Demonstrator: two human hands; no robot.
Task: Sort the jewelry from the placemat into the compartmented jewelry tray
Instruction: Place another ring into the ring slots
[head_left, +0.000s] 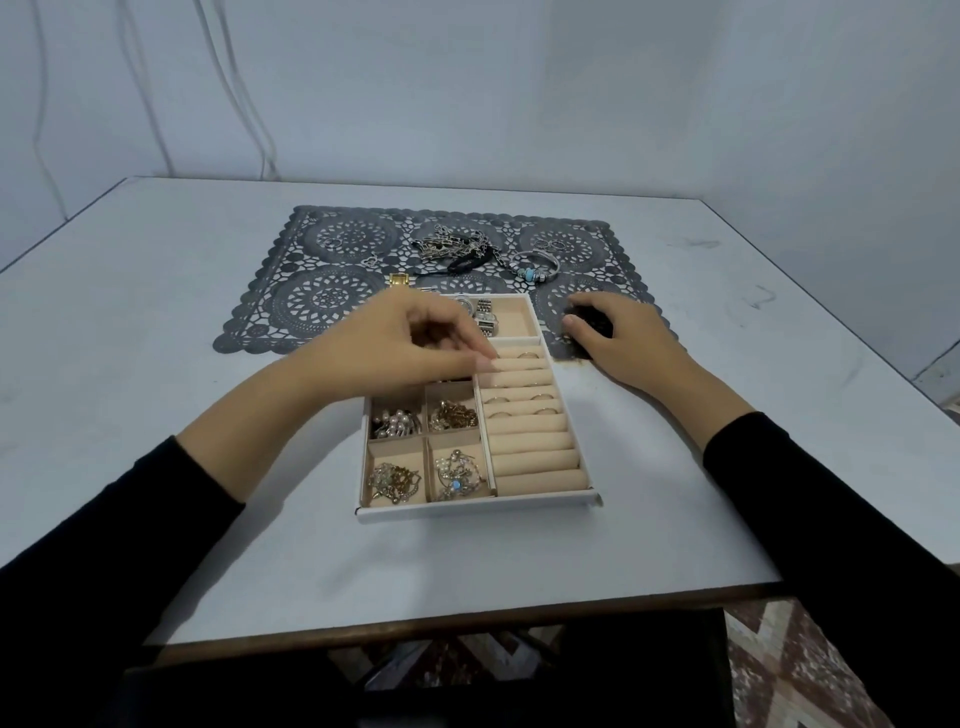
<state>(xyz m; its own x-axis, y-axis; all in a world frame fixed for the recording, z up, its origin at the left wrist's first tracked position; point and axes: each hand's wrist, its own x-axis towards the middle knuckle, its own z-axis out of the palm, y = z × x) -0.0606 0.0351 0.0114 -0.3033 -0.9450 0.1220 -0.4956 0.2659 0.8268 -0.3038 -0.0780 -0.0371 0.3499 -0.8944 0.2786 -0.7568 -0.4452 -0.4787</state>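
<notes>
Left hand (415, 343) over cream jewelry tray with small boxes (478, 512), fingertips (485, 365) touching soft ring rolls (530, 452); cannot tell if holding anything. Right hand (618, 335) on grey lacy placemat (322, 301), fingers curled round small black lump (589, 322). Silver chains (452, 249) and blue-bead bangle (535, 265) lying on placemat behind tray.

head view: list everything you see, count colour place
table: one, white, under everything
placemat: one, dark grey, far centre
jewelry tray: one, white and beige, overlapping placemat's near edge
rings: several, metallic, tray's ring rolls
watch: at least one, silver, tray's far compartment
small jewelry: four piles, pearl, gold, silver, tray's left compartments
chain heap: one, silver and black, on placemat
bangle: one, silver, blue beads, beside heap
square piece: one, gold, placemat beyond left hand
cables: few, white, left wall
left hand: one, black sleeve, fingertips on ring rolls
right hand: one, black sleeve, gripping black item on placemat
</notes>
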